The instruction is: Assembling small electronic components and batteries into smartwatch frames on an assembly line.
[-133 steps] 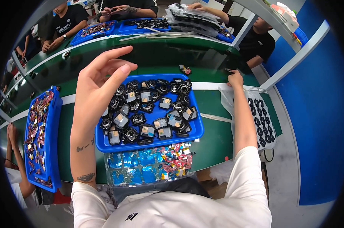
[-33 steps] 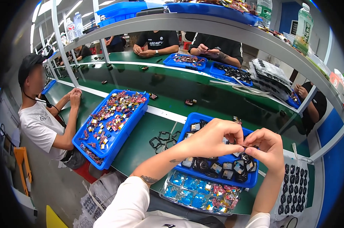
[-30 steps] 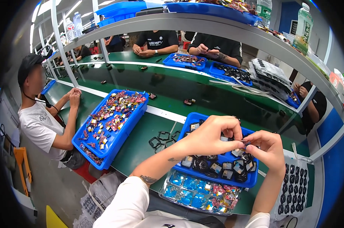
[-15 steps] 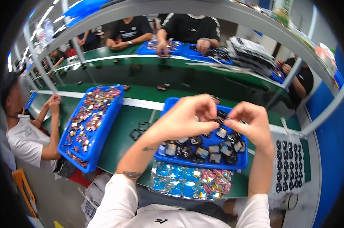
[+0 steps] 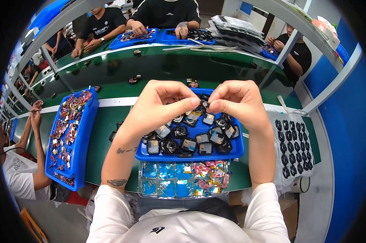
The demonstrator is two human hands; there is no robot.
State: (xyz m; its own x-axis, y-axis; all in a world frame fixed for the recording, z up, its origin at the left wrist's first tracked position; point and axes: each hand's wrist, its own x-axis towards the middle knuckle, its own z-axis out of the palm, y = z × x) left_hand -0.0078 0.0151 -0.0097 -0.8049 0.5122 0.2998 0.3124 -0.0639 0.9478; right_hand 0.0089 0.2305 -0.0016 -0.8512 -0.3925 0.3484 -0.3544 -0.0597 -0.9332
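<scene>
Above the far part of a blue tray point(image 5: 140, 156), my left hand point(image 5: 160, 105) and my right hand point(image 5: 240, 103) meet with thumbs and fingers pinched together. Between the fingertips is a small black part point(image 5: 204, 104), mostly covered by them. A thin reddish strip shows beside my left fingers; whether it belongs to the same part I cannot tell. Beneath my hands the tray holds many black square cases like watch bodies point(image 5: 188, 144), some with grey blocks in them. Nearest me lies a clear compartment tray point(image 5: 140, 190) with blue-filmed pieces and red circuit boards.
Left stands another blue tray point(image 5: 90, 121) heaped with small circuit boards, beside a co-worker in a white shirt point(image 5: 23, 168). On the right is a white sheet point(image 5: 278, 162) with rows of black cases. A green conveyor point(image 5: 162, 67) runs behind, under a grey frame point(image 5: 332, 87); co-workers sit beyond.
The whole view has turned, so the bench things appear farther left. Both hands stay together over the tray, fingertips still pinching the small black part.
</scene>
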